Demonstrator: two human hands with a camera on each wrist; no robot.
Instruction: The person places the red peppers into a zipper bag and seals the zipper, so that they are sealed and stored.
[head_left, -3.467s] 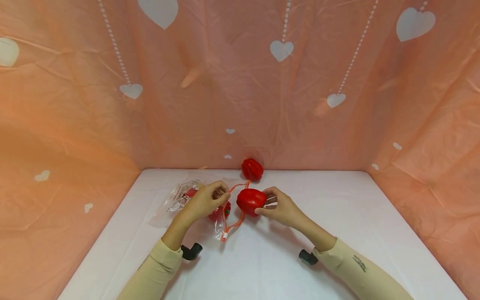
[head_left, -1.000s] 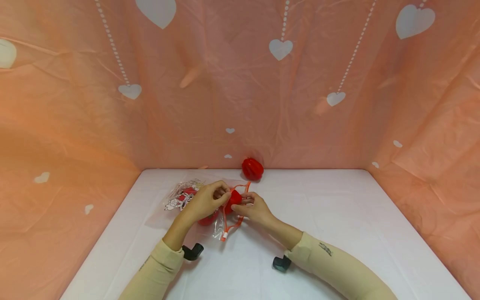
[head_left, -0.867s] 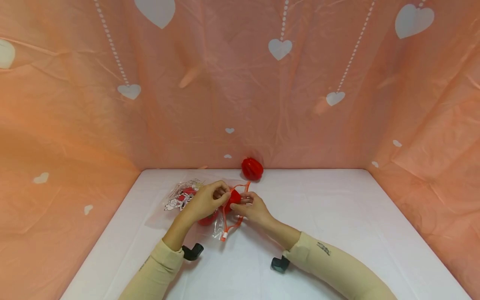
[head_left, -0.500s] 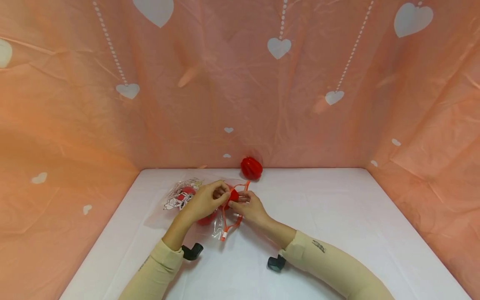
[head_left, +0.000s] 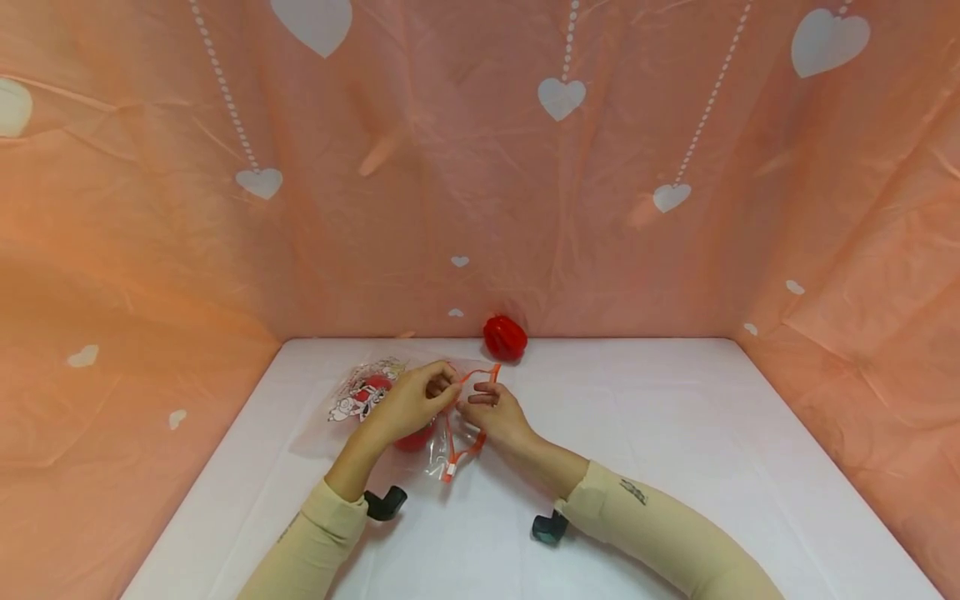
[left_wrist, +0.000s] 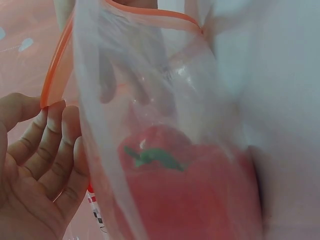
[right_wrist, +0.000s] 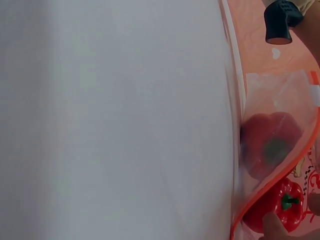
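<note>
Since a moment ago my right hand [head_left: 498,412] has let the red plastic bell pepper [left_wrist: 192,192] drop inside the clear zip bag with the orange seal [head_left: 450,446]; its fingers now pinch the bag's rim. At nine o'clock of it, my left hand [head_left: 405,404] pinches the opposite rim. Farther, at twelve o'clock, a second red pepper [head_left: 505,337] sits on the white table [head_left: 675,433].
</note>
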